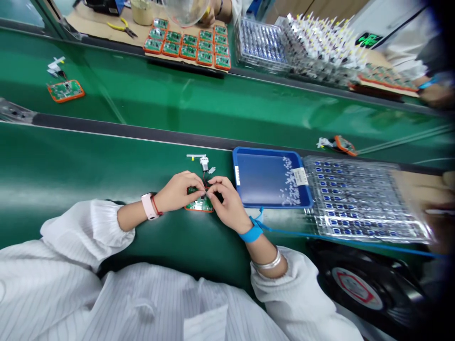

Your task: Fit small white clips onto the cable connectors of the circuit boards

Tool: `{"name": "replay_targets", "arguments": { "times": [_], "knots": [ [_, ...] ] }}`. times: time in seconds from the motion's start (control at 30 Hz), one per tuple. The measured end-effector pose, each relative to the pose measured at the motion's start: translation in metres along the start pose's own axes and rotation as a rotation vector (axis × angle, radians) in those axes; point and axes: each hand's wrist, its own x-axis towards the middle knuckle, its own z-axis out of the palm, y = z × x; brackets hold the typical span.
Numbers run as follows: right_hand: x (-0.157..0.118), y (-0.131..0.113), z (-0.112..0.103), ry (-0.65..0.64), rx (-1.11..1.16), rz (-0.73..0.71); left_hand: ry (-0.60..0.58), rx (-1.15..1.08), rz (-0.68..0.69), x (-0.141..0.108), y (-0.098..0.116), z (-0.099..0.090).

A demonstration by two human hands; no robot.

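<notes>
A green circuit board (199, 204) with an orange edge lies on the green bench in front of me. My left hand (183, 190) is over its left part, thumb and forefinger pinched near the board's upper middle. From the right, my right hand (226, 201) pinches at the same spot, its fingertips almost meeting the left ones. Whatever is between the fingertips is too small and covered to make out. Dark and red wires run from there up to a small white-and-grey motor-like part (204, 164). Beside that part is a thin white strip (195, 156) with a yellow bit.
Right of my hands stands a blue tray (263, 204) with small white pieces, then clear plastic trays (359, 199) of blue-marked parts. Wired boards (66, 91) lie on the belt beyond. Across it are rows of boards (189, 45), yellow pliers (122, 28) and a co-worker's hand (209, 16).
</notes>
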Motion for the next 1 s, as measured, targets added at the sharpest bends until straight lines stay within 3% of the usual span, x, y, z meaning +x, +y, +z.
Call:
{"name": "replay_targets", "arguments": {
  "times": [0.3, 0.43, 0.5, 0.6, 0.7, 0.77, 0.87, 1.0],
  "knots": [
    [0.006, 0.000, 0.002, -0.037, -0.014, 0.081, -0.029, 0.036, -0.104, 0.007, 0.003, 0.001],
    [0.006, -0.008, 0.000, -0.018, -0.087, 0.013, -0.021, 0.081, -0.096, 0.005, 0.002, -0.003],
    [0.004, -0.009, -0.014, -0.001, -0.150, -0.052, -0.037, 0.155, -0.042, -0.002, 0.001, -0.006],
    [-0.007, 0.004, -0.058, 0.111, -0.307, -0.053, -0.138, 0.309, 0.123, -0.015, -0.004, -0.009],
    [-0.027, 0.034, -0.113, 0.282, -0.566, 0.163, -0.191, 0.423, 0.207, -0.022, -0.007, -0.009],
    [-0.042, 0.055, -0.141, 0.304, -0.699, 0.376, -0.210, 0.425, 0.202, -0.019, -0.007, -0.009],
    [-0.056, 0.073, -0.159, 0.231, -0.742, 0.583, -0.173, 0.328, 0.120, -0.004, -0.004, -0.013],
    [-0.056, 0.076, -0.157, 0.236, -0.827, 0.582, 0.064, 0.004, 0.004, 0.035, -0.007, -0.033]
  ]
}}
